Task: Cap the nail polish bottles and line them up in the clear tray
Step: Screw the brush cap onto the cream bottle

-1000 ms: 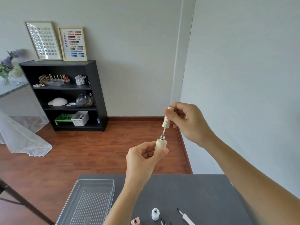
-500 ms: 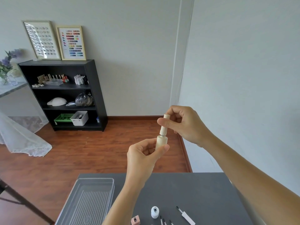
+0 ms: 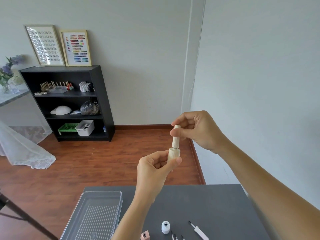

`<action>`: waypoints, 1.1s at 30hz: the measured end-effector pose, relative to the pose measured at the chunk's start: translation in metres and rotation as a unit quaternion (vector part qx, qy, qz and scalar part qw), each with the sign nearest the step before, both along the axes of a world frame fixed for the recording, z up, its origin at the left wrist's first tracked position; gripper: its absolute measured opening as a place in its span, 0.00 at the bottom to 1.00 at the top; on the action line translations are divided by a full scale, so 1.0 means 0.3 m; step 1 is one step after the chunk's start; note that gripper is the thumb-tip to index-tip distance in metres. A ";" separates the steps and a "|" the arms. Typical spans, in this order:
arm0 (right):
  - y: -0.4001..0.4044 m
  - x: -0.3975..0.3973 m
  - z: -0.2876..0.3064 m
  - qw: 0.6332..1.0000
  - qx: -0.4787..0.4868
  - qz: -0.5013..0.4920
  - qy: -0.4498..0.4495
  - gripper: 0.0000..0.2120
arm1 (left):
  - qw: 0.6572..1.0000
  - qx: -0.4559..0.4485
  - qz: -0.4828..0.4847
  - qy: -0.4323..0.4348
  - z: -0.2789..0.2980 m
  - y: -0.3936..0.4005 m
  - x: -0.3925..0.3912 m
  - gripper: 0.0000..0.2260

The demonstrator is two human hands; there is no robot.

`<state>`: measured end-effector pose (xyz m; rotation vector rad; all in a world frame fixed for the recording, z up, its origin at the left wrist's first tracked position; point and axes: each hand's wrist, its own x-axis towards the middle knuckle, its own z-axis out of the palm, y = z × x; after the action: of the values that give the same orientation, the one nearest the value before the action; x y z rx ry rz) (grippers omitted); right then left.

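My left hand [image 3: 154,172] grips a cream nail polish bottle [image 3: 173,155] upright in the air above the table. Its cream cap [image 3: 176,138] sits on the bottle's neck, pinched by the fingers of my right hand [image 3: 199,130]. The clear tray [image 3: 97,215] lies on the left of the grey table [image 3: 216,205] with nothing in it. An uncapped white bottle [image 3: 165,227] and an uncapped pink bottle [image 3: 144,236] stand at the table's near edge. A white cap with its brush [image 3: 198,230] and several more brushes [image 3: 175,236] lie beside them.
A black shelf unit [image 3: 69,103] with bottles, a white lamp and baskets stands against the far wall, two framed colour charts [image 3: 76,48] on top. Wooden floor lies beyond the table. A white lace cloth [image 3: 22,149] hangs at the left.
My right hand has lowered the cap, sliding its brush into the bottle until the cap sits on the neck. Both hands have drifted slightly down and left.
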<state>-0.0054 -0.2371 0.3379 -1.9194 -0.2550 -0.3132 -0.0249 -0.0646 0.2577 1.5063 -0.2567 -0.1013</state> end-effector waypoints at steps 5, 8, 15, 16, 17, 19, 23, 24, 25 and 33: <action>0.017 0.000 -0.019 0.997 -0.080 -0.011 0.002 0.19 | 1.000 -0.013 -0.006 -0.001 0.004 0.000 -0.005 0.06; -0.014 -0.018 -0.026 0.991 0.007 0.115 0.070 0.20 | 1.000 -0.016 -0.001 0.007 0.005 0.011 0.000 0.06; -0.011 -0.026 -0.017 0.993 0.052 0.095 0.050 0.13 | 1.000 -0.009 -0.006 0.003 -0.001 0.009 -0.006 0.06; -0.005 -0.023 -0.017 0.995 0.041 0.077 0.044 0.11 | 1.000 -0.010 -0.007 0.002 0.000 0.007 -0.006 0.06; 0.003 -0.020 -0.019 0.997 0.033 0.060 0.038 0.11 | 1.000 -0.010 -0.008 0.001 0.002 0.008 -0.005 0.06; 0.012 -0.015 -0.028 0.998 0.025 0.037 0.032 0.15 | 1.000 -0.010 -0.008 0.003 0.007 0.011 -0.002 0.06; 0.000 -0.024 -0.031 0.989 0.059 0.115 0.069 0.20 | 1.000 -0.015 -0.004 0.007 0.011 0.019 0.003 0.06; -0.006 -0.027 -0.029 0.986 0.066 0.137 0.069 0.19 | 1.000 -0.017 -0.003 0.008 0.011 0.018 0.003 0.06; -0.010 -0.030 -0.028 0.985 0.067 0.146 0.064 0.18 | 1.000 -0.018 -0.003 0.008 0.011 0.018 0.002 0.05; 0.015 -0.018 -0.030 0.997 0.053 0.040 0.029 0.14 | 1.000 -0.021 -0.010 -0.002 0.018 0.013 0.000 0.05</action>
<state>-0.0108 -0.2325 0.3288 -1.8056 -0.2710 -0.2125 -0.0247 -0.0606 0.2632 1.4617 -0.2749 -0.1079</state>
